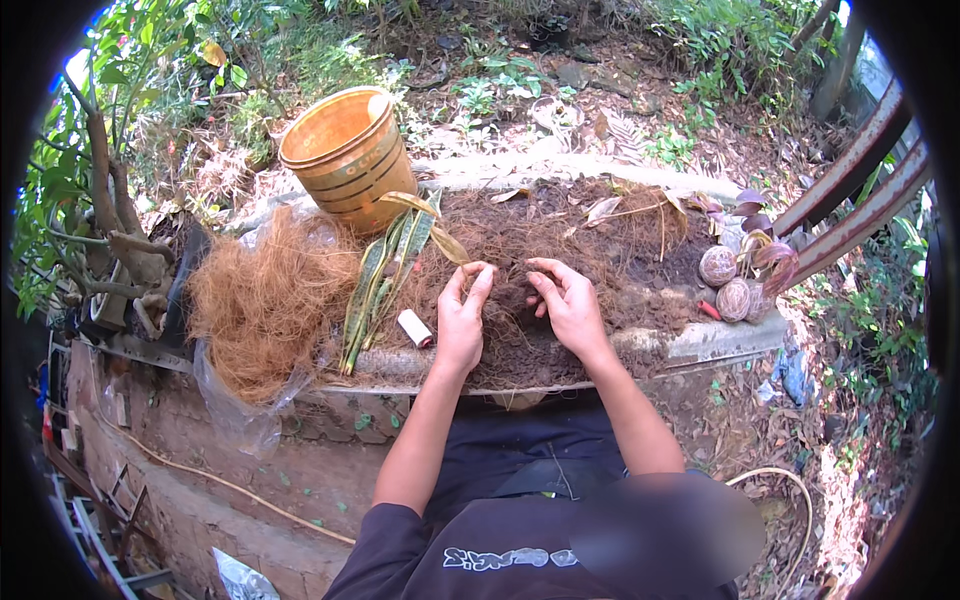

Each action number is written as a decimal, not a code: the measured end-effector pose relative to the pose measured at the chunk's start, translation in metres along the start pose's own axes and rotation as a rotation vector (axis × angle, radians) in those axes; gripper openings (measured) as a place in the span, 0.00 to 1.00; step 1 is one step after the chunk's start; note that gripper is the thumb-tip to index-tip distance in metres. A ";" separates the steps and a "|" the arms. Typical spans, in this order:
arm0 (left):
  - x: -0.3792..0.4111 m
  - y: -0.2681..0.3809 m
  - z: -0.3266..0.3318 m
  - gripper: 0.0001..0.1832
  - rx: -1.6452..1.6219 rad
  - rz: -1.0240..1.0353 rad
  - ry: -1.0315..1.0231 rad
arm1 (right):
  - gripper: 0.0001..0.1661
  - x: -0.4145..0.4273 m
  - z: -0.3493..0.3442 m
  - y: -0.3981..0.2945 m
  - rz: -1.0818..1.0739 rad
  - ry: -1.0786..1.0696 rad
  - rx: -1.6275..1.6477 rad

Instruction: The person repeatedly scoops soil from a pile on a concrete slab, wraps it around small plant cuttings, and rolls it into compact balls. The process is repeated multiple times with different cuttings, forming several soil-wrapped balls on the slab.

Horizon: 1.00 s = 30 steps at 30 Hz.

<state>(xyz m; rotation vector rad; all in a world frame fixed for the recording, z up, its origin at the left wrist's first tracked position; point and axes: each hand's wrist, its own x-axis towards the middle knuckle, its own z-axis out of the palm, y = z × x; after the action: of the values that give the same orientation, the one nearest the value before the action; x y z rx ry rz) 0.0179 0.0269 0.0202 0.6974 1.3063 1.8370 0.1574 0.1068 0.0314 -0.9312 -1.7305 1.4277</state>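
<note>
Over the dark soil mixed with coconut fibre (525, 360), both hands are raised a little apart. My left hand (465, 315) has thumb and index finger close together near the tip of a dry yellow leaf (448, 246); whether it pinches anything is unclear. My right hand (566, 304) is curled, its thumb and fingers apart, with nothing plainly visible in it. Left of my left hand lie a white thread spool (415, 328) and long variegated snake plant leaves (379, 281). Several thread-wrapped balls (733, 300) with purple-leaved plants sit at the right beside a small red object (708, 310).
A yellow plastic bucket (352, 161) stands behind the leaves. A heap of coconut fibre (270, 307) lies on a clear plastic bag (244, 405) at the left. Rusty metal bars (847, 217) rise at the right. A hose (240, 491) runs along the ground below.
</note>
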 end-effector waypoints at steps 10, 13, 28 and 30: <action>-0.006 0.008 -0.005 0.17 -0.183 -0.118 -0.033 | 0.18 -0.004 -0.002 -0.011 -0.258 0.058 -0.364; -0.007 0.011 -0.006 0.17 -0.195 -0.155 -0.039 | 0.18 -0.004 0.001 -0.010 -0.275 0.069 -0.332; -0.009 0.010 -0.004 0.14 -0.221 -0.141 -0.006 | 0.11 -0.003 0.007 -0.008 -0.380 0.102 -0.399; -0.011 0.010 -0.004 0.15 -0.235 -0.127 0.034 | 0.11 -0.001 0.006 -0.004 -0.373 0.146 -0.498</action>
<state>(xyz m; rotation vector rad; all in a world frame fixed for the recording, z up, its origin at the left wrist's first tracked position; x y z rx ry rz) 0.0180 0.0140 0.0286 0.4492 1.1065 1.8665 0.1526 0.1022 0.0345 -0.8728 -2.0554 0.6855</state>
